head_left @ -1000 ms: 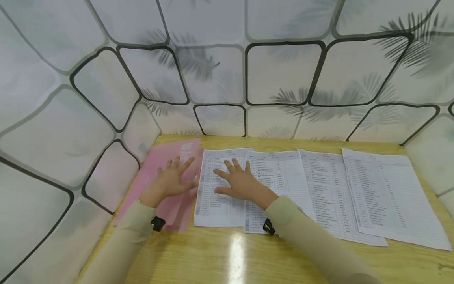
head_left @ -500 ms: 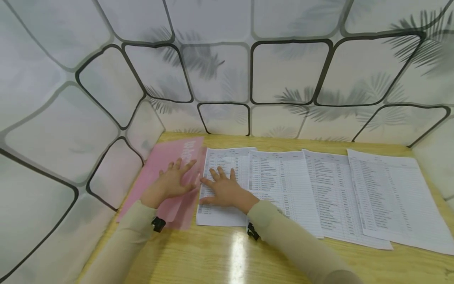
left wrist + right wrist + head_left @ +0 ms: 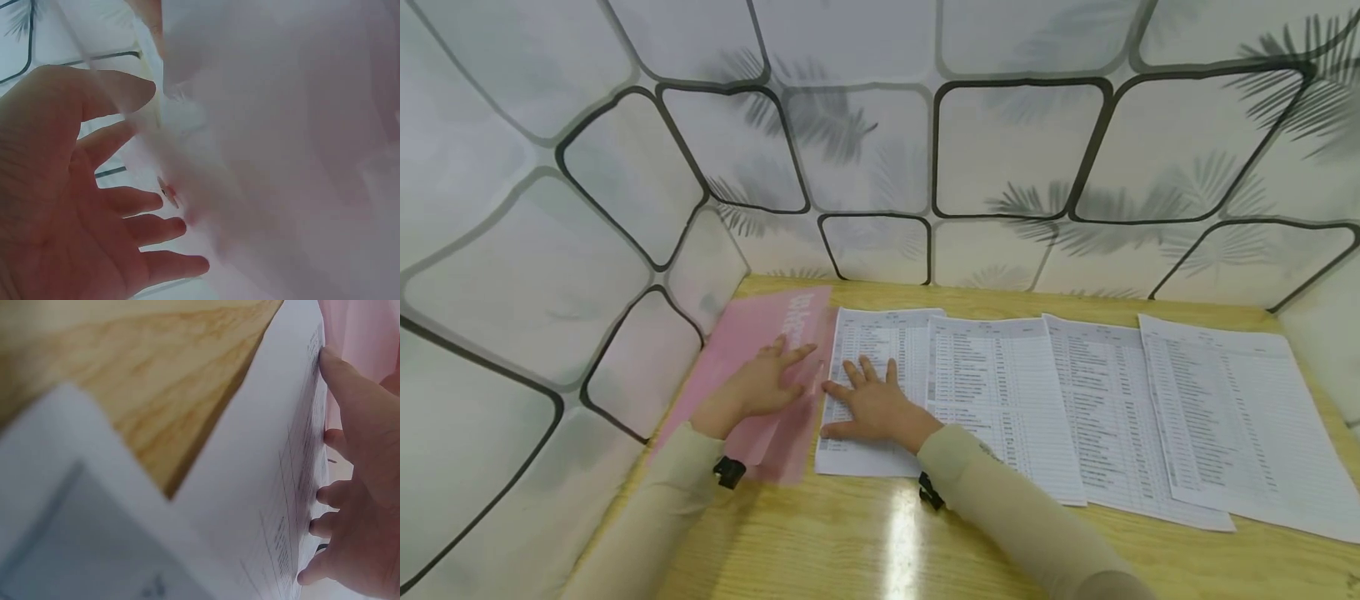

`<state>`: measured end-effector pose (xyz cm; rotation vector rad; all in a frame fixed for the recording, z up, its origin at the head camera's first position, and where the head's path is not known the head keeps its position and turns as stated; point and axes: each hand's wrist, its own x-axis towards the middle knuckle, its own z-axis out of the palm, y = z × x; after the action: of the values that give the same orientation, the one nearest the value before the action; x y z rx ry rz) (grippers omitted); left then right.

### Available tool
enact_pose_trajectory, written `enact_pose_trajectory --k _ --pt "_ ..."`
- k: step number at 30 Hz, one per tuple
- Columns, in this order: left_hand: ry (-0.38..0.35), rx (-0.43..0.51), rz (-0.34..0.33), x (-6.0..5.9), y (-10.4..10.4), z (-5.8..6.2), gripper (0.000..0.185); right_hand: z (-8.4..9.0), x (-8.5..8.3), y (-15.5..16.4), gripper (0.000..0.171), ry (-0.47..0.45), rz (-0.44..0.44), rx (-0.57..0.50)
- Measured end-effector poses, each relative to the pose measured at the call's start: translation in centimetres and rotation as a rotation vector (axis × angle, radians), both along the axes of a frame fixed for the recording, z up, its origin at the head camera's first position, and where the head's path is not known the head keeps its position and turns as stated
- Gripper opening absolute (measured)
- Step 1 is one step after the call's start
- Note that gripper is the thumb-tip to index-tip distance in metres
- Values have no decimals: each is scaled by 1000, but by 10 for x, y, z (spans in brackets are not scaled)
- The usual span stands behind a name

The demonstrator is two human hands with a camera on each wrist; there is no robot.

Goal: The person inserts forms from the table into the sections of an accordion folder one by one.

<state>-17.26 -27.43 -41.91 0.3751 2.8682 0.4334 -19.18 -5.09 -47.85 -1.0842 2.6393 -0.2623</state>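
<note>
A pink translucent plastic document folder (image 3: 748, 325) lies at the left, with pale lettering near its top. My left hand (image 3: 751, 387) rests on it, fingers spread and slightly bent. In the left wrist view, that hand's fingertips (image 3: 172, 228) meet the folder's pink sheet, beside a small round button-like piece (image 3: 167, 192). A printed sheet (image 3: 853, 457) with a table of small text lies just right of the folder. My right hand (image 3: 876, 404) presses on it with fingers spread, hiding part of the print. In the right wrist view, the fingertips (image 3: 331, 365) touch this paper.
Further right lie more printed sheets: a second one (image 3: 1000, 400), a third (image 3: 1097, 400) and a fourth (image 3: 1240, 408), each overlapping its neighbour. The wooden tabletop (image 3: 820, 542) is bounded by patterned walls (image 3: 1007, 150) at the back and sides.
My right hand has moved left and a little down from between the two left sheets onto the leftmost one. My left hand stays on the folder, its fingers now more bent.
</note>
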Motion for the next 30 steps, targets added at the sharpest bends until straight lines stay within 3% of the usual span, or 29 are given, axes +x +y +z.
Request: enact_pose_trajectory --k 6,14,19,30 --pt "4 79 -28 -1 -6 5 66 -1 -2 -1 83 -2 4 0" --pt "-31 160 20 -1 -13 15 58 -7 -3 -2 83 4 -3 14" --pt "2 196 56 2 -15 22 56 -5 -3 -2 82 2 -11 15" --pt "159 288 85 7 -24 30 51 2 0 -1 79 -31 -22 22"
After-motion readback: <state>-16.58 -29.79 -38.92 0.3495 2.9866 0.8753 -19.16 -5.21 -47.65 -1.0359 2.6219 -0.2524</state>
